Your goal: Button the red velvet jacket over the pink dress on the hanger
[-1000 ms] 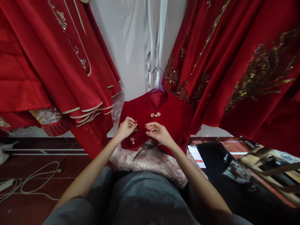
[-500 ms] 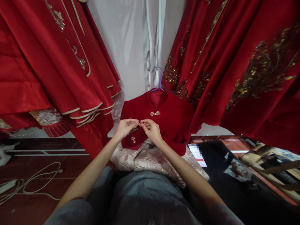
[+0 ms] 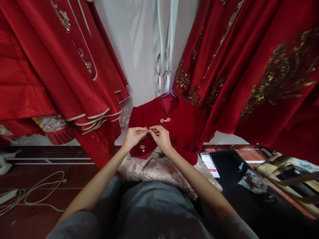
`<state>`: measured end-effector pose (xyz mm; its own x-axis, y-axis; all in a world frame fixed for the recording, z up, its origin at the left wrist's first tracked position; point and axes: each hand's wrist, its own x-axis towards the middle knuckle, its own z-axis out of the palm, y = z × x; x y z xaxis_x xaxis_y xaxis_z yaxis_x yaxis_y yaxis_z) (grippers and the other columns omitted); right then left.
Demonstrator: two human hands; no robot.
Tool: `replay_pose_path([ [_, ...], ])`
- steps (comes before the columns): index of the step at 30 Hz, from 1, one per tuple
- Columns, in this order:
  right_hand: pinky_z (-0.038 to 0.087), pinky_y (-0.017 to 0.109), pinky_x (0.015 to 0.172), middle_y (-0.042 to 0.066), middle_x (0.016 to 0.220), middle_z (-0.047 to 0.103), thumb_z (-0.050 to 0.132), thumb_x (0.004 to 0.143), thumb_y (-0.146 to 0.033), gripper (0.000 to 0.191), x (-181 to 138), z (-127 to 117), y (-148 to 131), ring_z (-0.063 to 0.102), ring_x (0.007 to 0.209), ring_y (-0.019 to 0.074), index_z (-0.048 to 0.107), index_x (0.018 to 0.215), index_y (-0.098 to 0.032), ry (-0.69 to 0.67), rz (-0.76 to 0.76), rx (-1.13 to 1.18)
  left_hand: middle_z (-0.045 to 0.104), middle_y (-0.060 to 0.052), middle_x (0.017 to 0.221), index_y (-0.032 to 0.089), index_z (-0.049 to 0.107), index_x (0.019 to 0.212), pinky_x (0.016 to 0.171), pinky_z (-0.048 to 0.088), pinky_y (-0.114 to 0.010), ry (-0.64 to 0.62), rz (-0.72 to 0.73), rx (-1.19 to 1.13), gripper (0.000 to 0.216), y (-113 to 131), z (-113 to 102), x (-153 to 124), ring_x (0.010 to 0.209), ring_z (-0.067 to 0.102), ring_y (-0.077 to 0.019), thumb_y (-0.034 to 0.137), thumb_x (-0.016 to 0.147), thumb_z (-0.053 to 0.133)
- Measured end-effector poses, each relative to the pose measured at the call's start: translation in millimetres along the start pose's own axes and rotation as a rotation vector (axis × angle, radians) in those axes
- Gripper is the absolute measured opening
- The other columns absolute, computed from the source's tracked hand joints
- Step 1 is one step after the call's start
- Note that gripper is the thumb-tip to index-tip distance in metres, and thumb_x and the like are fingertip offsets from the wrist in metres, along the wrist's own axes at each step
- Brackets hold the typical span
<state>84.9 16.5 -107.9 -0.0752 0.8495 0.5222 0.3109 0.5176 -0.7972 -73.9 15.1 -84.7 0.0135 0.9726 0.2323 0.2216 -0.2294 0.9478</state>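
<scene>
Head view: the red jacket (image 3: 184,129) hangs on a purple hanger (image 3: 169,87) straight ahead, leaving both hands free; left hand (image 3: 133,136) and right hand (image 3: 162,138) meet, fingertips pinching its middle clasp (image 3: 148,130); three pearl clasps (image 3: 165,120) show; two hands; one hanger.

A glossy white wall (image 3: 139,49) rises between hanging red embroidered robes (image 3: 62,73), above a dark red tiled floor (image 3: 74,179) where white cables (image 3: 64,181) trail.

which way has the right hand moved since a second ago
Yes: the right hand slid left, relative to the top pearl clasp, to meet the left hand.
</scene>
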Motion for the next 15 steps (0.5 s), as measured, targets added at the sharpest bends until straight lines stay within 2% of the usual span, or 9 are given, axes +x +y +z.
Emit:
replay_pose_path([
  [3, 0.057, 0.026, 0.074, 0.004, 0.093, 0.065, 0.055, 0.088, -0.030, 0.018, -0.3, 2.1, 0.8, 0.065, 0.079, 0.0142, 0.068, 0.096, -0.021, 0.007, -0.001, -0.023, 0.075, -0.012, 0.086, 0.010, 0.072, 0.084, 0.079, 0.057, -0.037, -0.041, 0.015, 0.031, 0.037, -0.7, -3.9, 2.0, 0.079, 0.071, -0.0221, 0.040, 0.062, 0.078],
  [5, 0.057, 0.027, 0.075, 0.004, 0.094, 0.067, 0.055, 0.088, -0.030, 0.019, -0.5, -1.8, 0.0, 0.067, 0.080, 0.0141, 0.068, 0.099, -0.021, -0.036, 0.002, 0.000, 0.074, -0.011, 0.087, 0.010, 0.070, 0.083, 0.080, 0.056, -0.035, -0.089, 0.022, 0.040, 0.033, -0.3, -7.8, 4.6, 0.079, 0.070, -0.0207, 0.035, 0.062, 0.077],
  [7, 0.057, 0.028, 0.077, 0.004, 0.096, 0.070, 0.054, 0.089, -0.029, 0.021, -1.4, -12.8, -1.4, 0.069, 0.083, 0.0142, 0.066, 0.104, -0.022, -0.114, 0.013, 0.044, 0.074, -0.010, 0.086, 0.011, 0.068, 0.086, 0.079, 0.056, -0.034, -0.139, 0.000, 0.056, 0.030, 2.1, -13.6, 6.8, 0.077, 0.070, -0.0184, 0.027, 0.062, 0.076],
  [10, 0.056, 0.031, 0.083, 0.003, 0.099, 0.072, 0.055, 0.088, -0.026, 0.021, -5.3, -43.1, -2.0, 0.070, 0.088, 0.0149, 0.066, 0.105, -0.023, -0.217, 0.050, 0.056, 0.072, -0.006, 0.078, 0.014, 0.064, 0.091, 0.067, 0.056, -0.030, -0.233, -0.071, 0.103, 0.030, 10.7, -26.3, 4.8, 0.068, 0.068, -0.0161, 0.021, 0.063, 0.072],
  [12, 0.056, 0.031, 0.082, 0.004, 0.097, 0.073, 0.056, 0.087, -0.025, 0.018, -9.8, -67.4, -0.2, 0.070, 0.088, 0.0155, 0.067, 0.101, -0.021, -0.273, 0.096, 0.032, 0.072, -0.005, 0.074, 0.016, 0.064, 0.087, 0.060, 0.054, -0.026, -0.391, -0.125, 0.145, 0.026, 18.0, -35.1, -1.0, 0.064, 0.068, -0.0160, 0.023, 0.064, 0.071],
  [15, 0.055, 0.027, 0.067, 0.004, 0.081, 0.072, 0.055, 0.088, -0.026, 0.017, -16.6, -94.7, 5.1, 0.070, 0.069, 0.0147, 0.068, 0.094, -0.018, -0.416, 0.208, -0.043, 0.073, -0.003, 0.071, 0.019, 0.070, 0.088, 0.052, 0.050, -0.022, -0.684, -0.228, 0.240, 0.030, 25.0, -42.1, -12.4, 0.057, 0.066, -0.0152, 0.030, 0.061, 0.074],
])
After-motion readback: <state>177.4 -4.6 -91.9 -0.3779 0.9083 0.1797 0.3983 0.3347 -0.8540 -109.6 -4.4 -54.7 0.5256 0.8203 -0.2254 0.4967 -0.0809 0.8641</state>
